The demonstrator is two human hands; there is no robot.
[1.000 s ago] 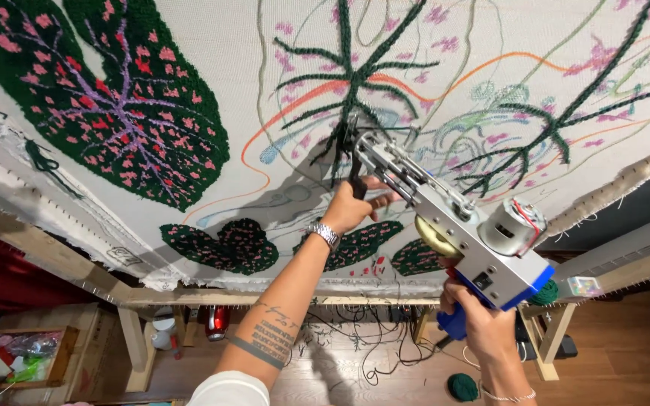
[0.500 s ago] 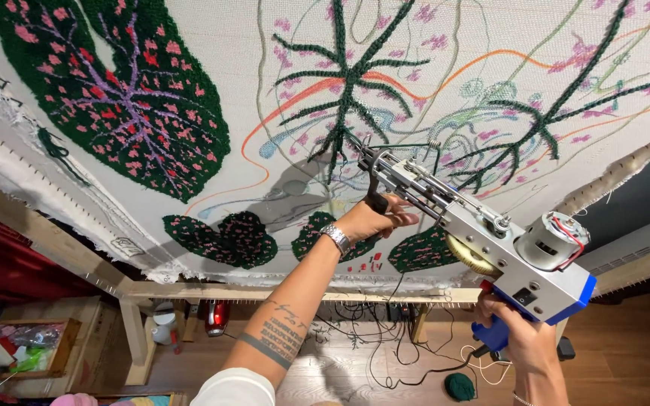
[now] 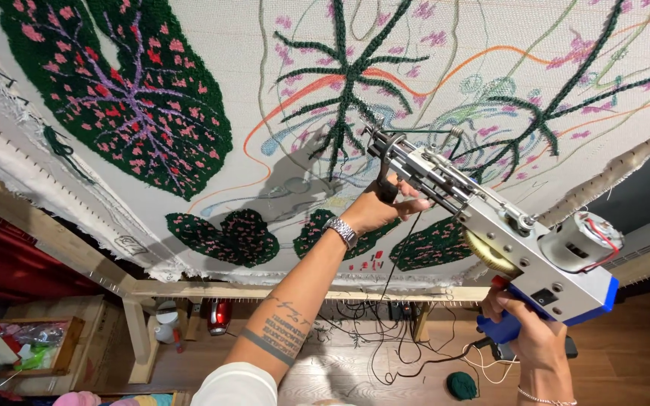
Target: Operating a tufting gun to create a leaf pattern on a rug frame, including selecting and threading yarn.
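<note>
Up against the stretched white backing cloth is where everything's happening, and that cloth fills most of the view, pulled tight over a wooden frame with tack strips along the edge. It's partly tufted already: 1 big dark green leaf with pink spots and purple veins at upper left, a spiky green stem shape near the middle, 3 smaller dark green patches with pink dots along the lower edge, plus loose orange and pink sketch lines everywhere else. Tufting gun, silver body with a blue back end and a round motor on the side, sits right of center with its needle tip touching the cloth just beside the spiky stem. Left hand, wearing a metal watch, has its fingers curled tight around the black front handle. Right hand is wrapped closed around the blue rear grip down low. Below the frame it's wood flooring with a tangle of black cables, a ball of dark green yarn and a red thing I can't make out. At lower left, a wooden crate holds colorful odds and ends, too jumbled to tell apart.
</note>
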